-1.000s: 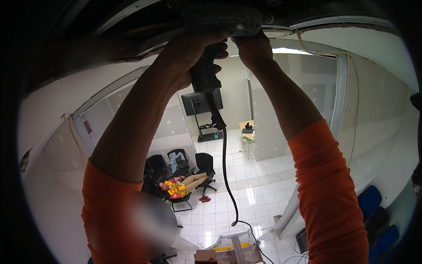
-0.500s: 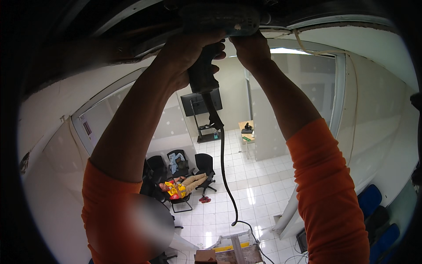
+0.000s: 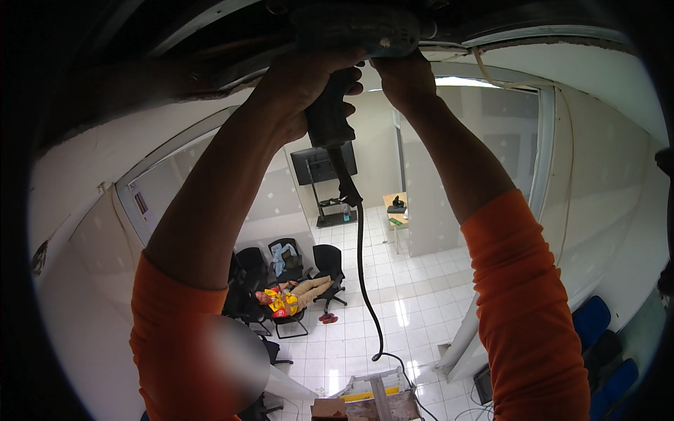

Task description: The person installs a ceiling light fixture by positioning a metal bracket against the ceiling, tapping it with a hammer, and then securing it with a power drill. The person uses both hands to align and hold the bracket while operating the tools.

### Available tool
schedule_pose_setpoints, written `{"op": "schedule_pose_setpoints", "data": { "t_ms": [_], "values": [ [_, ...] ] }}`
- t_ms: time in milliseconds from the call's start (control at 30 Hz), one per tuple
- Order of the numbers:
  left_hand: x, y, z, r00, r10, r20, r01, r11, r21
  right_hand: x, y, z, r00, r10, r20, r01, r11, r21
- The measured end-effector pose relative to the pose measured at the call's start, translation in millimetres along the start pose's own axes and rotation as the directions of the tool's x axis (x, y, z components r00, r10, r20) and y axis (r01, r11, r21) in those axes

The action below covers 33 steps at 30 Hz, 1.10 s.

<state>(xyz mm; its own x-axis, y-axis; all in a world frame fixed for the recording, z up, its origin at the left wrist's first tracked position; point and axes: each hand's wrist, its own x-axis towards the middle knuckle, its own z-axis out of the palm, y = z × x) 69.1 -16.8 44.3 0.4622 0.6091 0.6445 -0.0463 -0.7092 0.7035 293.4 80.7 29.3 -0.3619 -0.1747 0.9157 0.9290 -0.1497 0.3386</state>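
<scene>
Overhead, at the dark ceiling opening, I hold a corded power drill (image 3: 354, 34) with its body lying level and its chuck end toward the right. My left hand (image 3: 298, 84) is wrapped round its pistol grip, fingers curling past the front of the handle. Beneath the drill's front, my right hand (image 3: 405, 76) is raised against the body; its fingertips are hidden behind the tool. From the grip's base a black cord (image 3: 362, 266) drops down, loops and runs on toward the floor. The drill's tip and what it meets are lost in shadow.
Below stands a ladder or platform top (image 3: 372, 393) with a brown box (image 3: 328, 408) on it. A person (image 3: 291, 298) in a yellow and orange vest reclines across black chairs (image 3: 327, 263). Blue chairs (image 3: 591, 317) line the right. A loose cable (image 3: 567, 154) hangs along the right wall.
The drill and both hands have shifted very slightly to the right in the view, with the cord and room shifting a little too. My grip looks the same.
</scene>
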Motion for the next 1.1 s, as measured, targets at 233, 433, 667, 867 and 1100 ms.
{"op": "schedule_pose_setpoints", "data": {
  "t_ms": [233,433,667,867,1100],
  "values": [
    [0.5,-0.8,1.7,1.0,0.025,0.014,-0.025,1.0,-0.003,0.0,-1.2,1.0,1.0,0.014,-0.023,-0.013,1.0,0.023],
    [2.9,0.7,8.1,1.0,0.009,0.023,-0.009,1.0,0.006,-1.4,-0.3,0.2,1.0,0.008,-0.017,-0.007,0.999,0.052],
    [9.4,0.6,16.8,0.999,0.019,0.035,-0.018,0.999,-0.044,-0.5,-2.7,-3.5,0.995,0.049,0.085,-0.053,0.998,0.046],
    [12.5,-2.1,20.8,1.0,0.008,0.005,-0.007,0.993,-0.119,2.6,-4.5,-10.8,0.933,0.143,0.332,-0.167,0.985,0.046],
    [5.9,1.1,38.5,0.971,-0.173,-0.166,0.124,0.954,-0.272,5.4,-9.0,-26.9,0.836,0.237,0.495,-0.347,0.927,0.142]
  ]
}}
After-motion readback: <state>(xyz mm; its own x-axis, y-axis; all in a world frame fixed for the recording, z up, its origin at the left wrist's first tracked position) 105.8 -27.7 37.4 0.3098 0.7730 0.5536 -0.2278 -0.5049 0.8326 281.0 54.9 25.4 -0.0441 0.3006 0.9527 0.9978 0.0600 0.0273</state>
